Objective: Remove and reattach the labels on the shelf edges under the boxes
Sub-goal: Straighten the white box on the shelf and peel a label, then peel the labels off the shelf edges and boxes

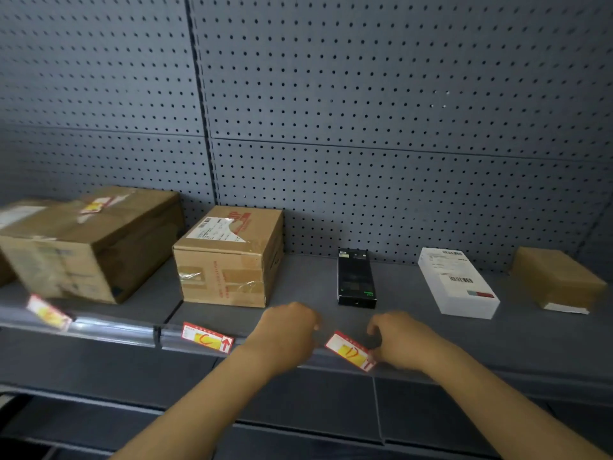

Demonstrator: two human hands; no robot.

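Observation:
A red-and-yellow label (350,350) sits tilted at the grey shelf edge (112,330), below the black box (355,278). My right hand (399,340) pinches the label's right end. My left hand (288,330) rests curled on the shelf edge just left of that label; whether it touches the label I cannot tell. A second label (207,337) is in the edge strip under the middle cardboard box (229,257). A third label (48,312), blurred, hangs under the large cardboard box (89,244).
A white box (459,282) and a small brown box (557,277) lie on the shelf to the right. A grey pegboard wall (365,111) backs the shelf. A lower shelf (298,426) runs beneath my forearms.

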